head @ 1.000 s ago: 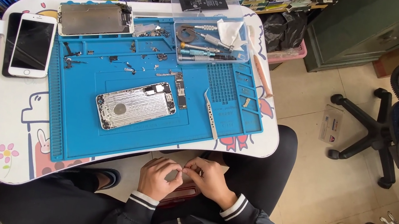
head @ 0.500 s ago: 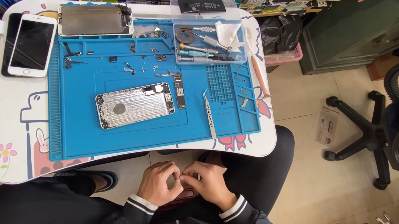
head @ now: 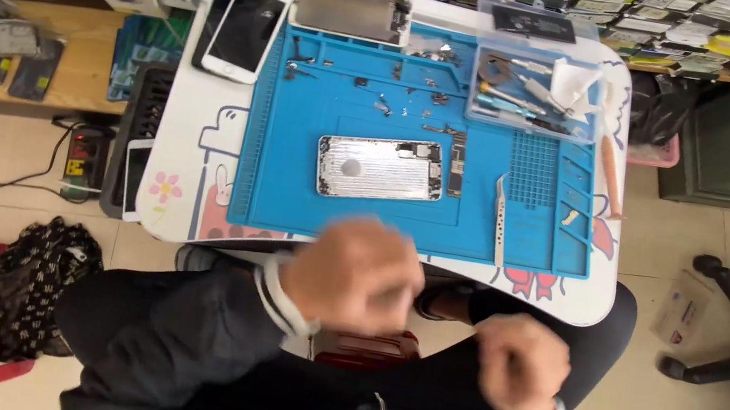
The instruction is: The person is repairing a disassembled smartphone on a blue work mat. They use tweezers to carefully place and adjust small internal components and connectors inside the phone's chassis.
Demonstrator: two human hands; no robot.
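Here the person sits at a small white worktop (head: 185,155) and both hands are below its near edge, over the lap. The left hand (head: 354,272) is blurred by motion, close to the near edge of the blue repair mat (head: 290,183); the right hand (head: 516,364) is lower and more to the right, loosely closed like a fist. If the fingers of either hand are apart or clamped on some small part, I cannot tell, because the blur hides them.

The thing under work seems to be the opened silver phone shell (head: 379,168), which lies flat in the middle of the mat, untouched. A narrow board (head: 458,163) lies just beside its right end, and metal tweezers (head: 500,221) rest farther right on the mat. Small screws and parts are spread on the far part of the mat. A clear plastic tray (head: 532,90) with tools stands at the far right, a white phone (head: 247,29) at the far left, and a bare metal plate (head: 350,10) beside it.

I judge the step as between two actions, the hands being away from the shell. A next move would need a steady reach forward, careful not to sweep the loose screws.
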